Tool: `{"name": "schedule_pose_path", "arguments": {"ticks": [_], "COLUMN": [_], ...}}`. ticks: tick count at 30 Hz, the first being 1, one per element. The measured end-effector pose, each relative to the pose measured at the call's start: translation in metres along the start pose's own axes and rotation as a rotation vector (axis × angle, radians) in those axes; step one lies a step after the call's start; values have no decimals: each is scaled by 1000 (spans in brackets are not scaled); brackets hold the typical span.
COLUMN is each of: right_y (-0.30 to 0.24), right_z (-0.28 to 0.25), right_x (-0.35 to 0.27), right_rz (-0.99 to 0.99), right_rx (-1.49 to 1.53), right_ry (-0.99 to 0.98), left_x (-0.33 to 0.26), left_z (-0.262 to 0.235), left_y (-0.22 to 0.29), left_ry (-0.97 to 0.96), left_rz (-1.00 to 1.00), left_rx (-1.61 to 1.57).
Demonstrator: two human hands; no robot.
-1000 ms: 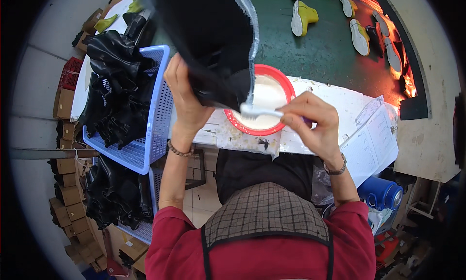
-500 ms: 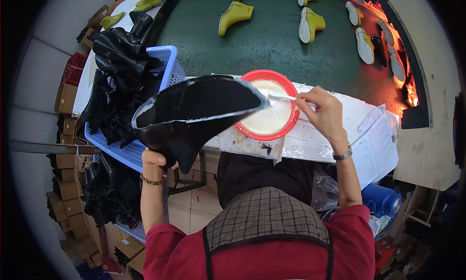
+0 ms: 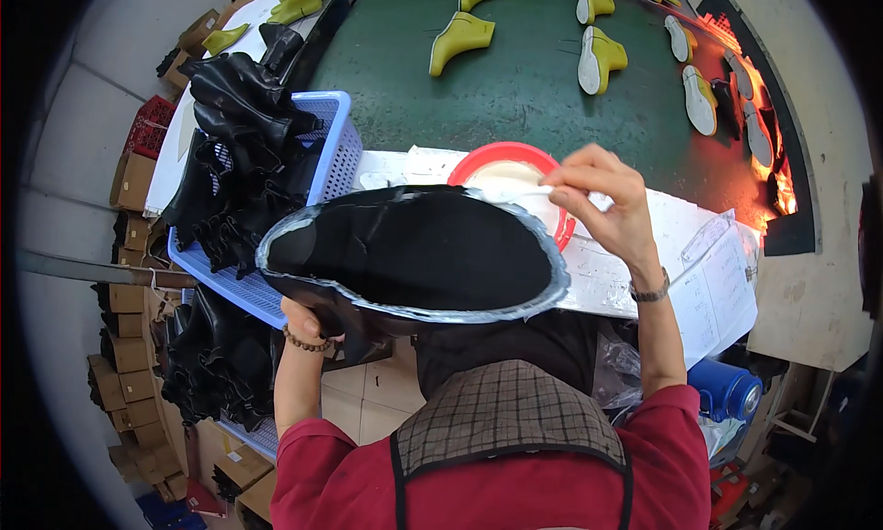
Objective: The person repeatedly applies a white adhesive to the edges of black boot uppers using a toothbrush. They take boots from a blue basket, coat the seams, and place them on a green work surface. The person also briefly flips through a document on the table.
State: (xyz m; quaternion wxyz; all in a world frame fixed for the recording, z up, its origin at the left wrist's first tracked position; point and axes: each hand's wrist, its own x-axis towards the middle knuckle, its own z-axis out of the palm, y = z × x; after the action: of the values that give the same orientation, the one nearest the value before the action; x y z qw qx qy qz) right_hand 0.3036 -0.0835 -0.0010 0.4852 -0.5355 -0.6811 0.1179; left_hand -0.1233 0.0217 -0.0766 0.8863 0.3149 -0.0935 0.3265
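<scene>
My left hand (image 3: 306,322) grips a black boot upper (image 3: 414,254) from below, its fingers partly hidden behind the leather. The upper's wide oval opening is turned up, and a whitish, wet-looking band runs along its rim. Between the fingertips of my right hand (image 3: 612,208) is a white brush (image 3: 520,193). Its head meets the far edge of that rim, where bristles and white coating are hard to tell apart. Just behind stands a red bowl (image 3: 497,150) of creamy white liquid (image 3: 504,174), partly covered by the upper and my right hand.
On the left, a blue plastic basket (image 3: 342,153) holds a heap of black boot uppers (image 3: 244,98), with more in a lower basket. Yellow boots (image 3: 460,41) rest on a green conveyor belt (image 3: 386,98) beyond the white bench (image 3: 598,286). A heater (image 3: 782,176) glows orange at right.
The brush has come from the bowl to the upper's far rim. My left hand has tilted the upper so its opening shows wider, and it now covers the bowl's near part.
</scene>
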Motion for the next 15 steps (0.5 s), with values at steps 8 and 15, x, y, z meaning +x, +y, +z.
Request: {"name": "schedule_pose_path", "arguments": {"ticks": [8, 15], "right_y": [-1, -10], "right_z": [2, -5], "right_x": [29, 34], "right_rz": [-100, -129], "right_rx": [-21, 31], "right_ry": [9, -139], "left_x": [55, 56], "left_z": [44, 34], "left_y": [-23, -37], "left_ry": [-55, 28], "left_rz": [-179, -475], "left_rx": [-182, -102]}}
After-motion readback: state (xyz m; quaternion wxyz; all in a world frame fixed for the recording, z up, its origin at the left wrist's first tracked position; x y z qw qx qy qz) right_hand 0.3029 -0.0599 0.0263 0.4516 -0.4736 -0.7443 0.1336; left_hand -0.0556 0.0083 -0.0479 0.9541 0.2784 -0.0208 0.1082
